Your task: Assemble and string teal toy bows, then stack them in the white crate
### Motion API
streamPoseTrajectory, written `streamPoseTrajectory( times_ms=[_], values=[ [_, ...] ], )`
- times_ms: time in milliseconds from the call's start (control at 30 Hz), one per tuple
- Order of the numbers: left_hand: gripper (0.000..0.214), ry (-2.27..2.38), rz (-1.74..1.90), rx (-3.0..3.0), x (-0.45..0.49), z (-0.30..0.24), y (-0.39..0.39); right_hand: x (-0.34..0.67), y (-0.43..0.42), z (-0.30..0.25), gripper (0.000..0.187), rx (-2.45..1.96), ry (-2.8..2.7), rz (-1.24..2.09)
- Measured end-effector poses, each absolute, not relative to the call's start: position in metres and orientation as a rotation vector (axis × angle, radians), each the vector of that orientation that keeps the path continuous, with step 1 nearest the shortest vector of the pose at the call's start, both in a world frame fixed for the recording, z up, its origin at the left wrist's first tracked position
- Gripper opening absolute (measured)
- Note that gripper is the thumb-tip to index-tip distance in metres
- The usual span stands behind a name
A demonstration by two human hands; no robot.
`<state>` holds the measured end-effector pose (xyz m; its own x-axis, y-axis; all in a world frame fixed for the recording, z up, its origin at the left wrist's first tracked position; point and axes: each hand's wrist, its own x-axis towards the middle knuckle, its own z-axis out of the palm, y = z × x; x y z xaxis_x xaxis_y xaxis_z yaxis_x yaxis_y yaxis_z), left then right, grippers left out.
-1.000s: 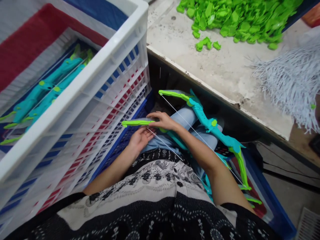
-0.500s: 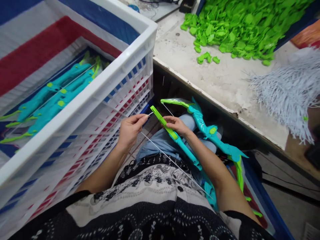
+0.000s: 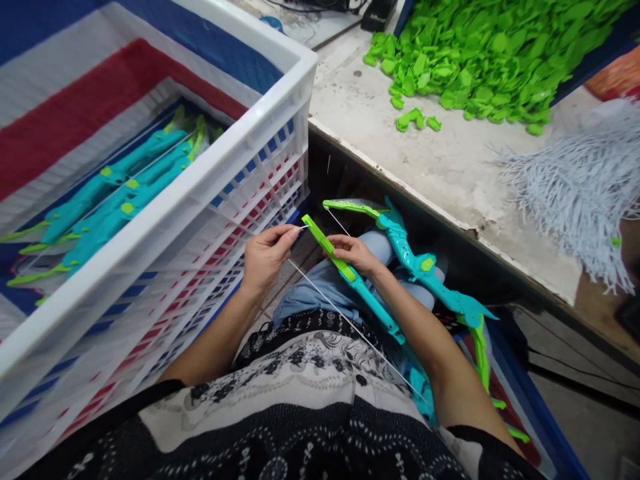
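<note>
My left hand (image 3: 265, 260) pinches the end of a white string (image 3: 340, 312) between thumb and fingers, right at the tip of a green bow limb. The limb belongs to a teal-and-green toy bow (image 3: 373, 303) lying slantwise over my lap. My right hand (image 3: 356, 255) is closed round the green part, a little below the tip. From my left hand the string runs slack-free down toward the lower right, where my right forearm partly hides the bow. Another teal-and-green toy bow (image 3: 410, 253), with its own string, rests beyond my right hand across my knees.
At left stands a white plastic crate (image 3: 300, 73) lined with striped cloth, holding several toy bows (image 3: 120, 193). Many green plastic pieces (image 3: 480, 60) are heaped on the worn worktable (image 3: 360, 123). A bundle of pale strings (image 3: 580, 180) hangs over its right side. A blue container (image 3: 540, 407) sits low at right.
The string end in my left hand has come slightly closer to the limb's tip. My right hand keeps its grip on the bow. The view has shifted a little.
</note>
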<state>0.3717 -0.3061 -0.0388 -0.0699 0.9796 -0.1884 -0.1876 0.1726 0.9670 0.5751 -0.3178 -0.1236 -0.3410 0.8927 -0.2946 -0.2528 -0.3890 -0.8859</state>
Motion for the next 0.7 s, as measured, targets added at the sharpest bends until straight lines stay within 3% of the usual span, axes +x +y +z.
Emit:
streamPoseTrajectory(
  times_ms=[333,533,700],
  values=[
    [0.014,1.290,1.134,1.157,0.375,-0.030,-0.307,0.574,-0.320,-0.122,0.045,-1.047,-1.145,1.742],
    [0.007,1.290,1.071,1.440,0.372,-0.025,-0.309,0.565,-0.314,-0.071,0.031,-1.135,-1.599,0.972],
    [0.008,1.262,1.075,1.421,0.371,-0.026,-0.305,0.542,-0.293,-0.034,0.017,-1.048,-1.699,0.768]
  ],
)
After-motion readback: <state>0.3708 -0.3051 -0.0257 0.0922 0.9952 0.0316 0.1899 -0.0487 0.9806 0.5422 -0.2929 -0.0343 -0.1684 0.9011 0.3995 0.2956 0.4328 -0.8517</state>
